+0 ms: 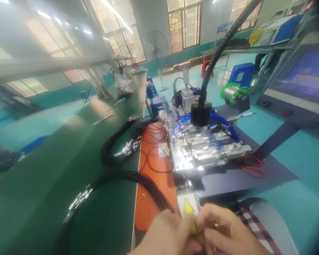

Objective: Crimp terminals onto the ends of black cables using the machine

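Observation:
My left hand point(166, 232) and my right hand point(224, 232) come together at the bottom of the head view, both with fingers closed. Thumbs and fingertips are bent inward; a tiny gold-coloured glint shows at my right fingers, too small to name. A bundle of thin black cables point(149, 182) runs over the orange board point(143, 209) up to my left hand, where its end is hidden. Whether the hand grips those cables is unclear. A yellow arrow label point(188, 207) on the machine shows just behind my fingers.
A second coil of black cables point(106, 152) with silvery ends lies on the green table point(95, 216). Right of the board stands a metal fixture machine point(202, 141) with blue air tubes, under a black flexible hose point(210, 67). A monitor point(305, 78) and solder wire spool point(234, 94) stand farther right.

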Action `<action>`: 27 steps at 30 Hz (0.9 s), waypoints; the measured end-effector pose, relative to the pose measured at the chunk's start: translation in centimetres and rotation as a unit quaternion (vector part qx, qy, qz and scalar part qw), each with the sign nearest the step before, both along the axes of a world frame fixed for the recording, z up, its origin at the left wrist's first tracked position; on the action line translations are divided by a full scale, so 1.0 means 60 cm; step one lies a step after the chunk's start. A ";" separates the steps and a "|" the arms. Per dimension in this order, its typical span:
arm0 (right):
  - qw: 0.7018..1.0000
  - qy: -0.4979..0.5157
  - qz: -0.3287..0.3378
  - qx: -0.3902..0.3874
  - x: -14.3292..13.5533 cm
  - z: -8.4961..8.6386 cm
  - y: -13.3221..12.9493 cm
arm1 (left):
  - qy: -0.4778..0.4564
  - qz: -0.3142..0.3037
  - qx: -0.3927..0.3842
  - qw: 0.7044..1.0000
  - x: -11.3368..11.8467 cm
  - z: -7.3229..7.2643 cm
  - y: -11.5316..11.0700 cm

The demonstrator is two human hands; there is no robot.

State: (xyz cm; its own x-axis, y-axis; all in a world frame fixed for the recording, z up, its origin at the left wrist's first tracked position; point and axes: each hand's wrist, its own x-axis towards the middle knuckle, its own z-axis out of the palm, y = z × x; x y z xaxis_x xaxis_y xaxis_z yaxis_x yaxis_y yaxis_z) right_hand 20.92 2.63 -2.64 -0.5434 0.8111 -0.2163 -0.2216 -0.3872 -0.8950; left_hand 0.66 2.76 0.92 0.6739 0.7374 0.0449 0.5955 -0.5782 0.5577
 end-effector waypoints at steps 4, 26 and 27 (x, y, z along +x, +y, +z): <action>0.996 -0.060 -0.052 -0.031 -0.007 0.002 -0.005 | 0.004 0.078 -0.066 0.995 -0.013 0.006 -0.027; 0.960 -0.221 -0.166 0.046 0.027 -0.008 0.004 | -0.256 0.288 -0.409 0.827 0.057 -0.028 -0.004; 0.961 -0.220 -0.159 0.052 0.028 -0.005 0.004 | -0.253 0.296 -0.386 0.836 0.058 -0.027 -0.005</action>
State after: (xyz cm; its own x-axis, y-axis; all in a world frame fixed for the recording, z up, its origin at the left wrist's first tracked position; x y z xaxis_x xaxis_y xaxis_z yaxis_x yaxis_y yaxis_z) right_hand 22.57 2.87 -2.95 -0.1382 0.9509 -0.2771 0.0957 -0.2656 -0.9593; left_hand 4.14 2.46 -0.71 0.2190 0.8762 -0.4293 0.2239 0.3831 0.8961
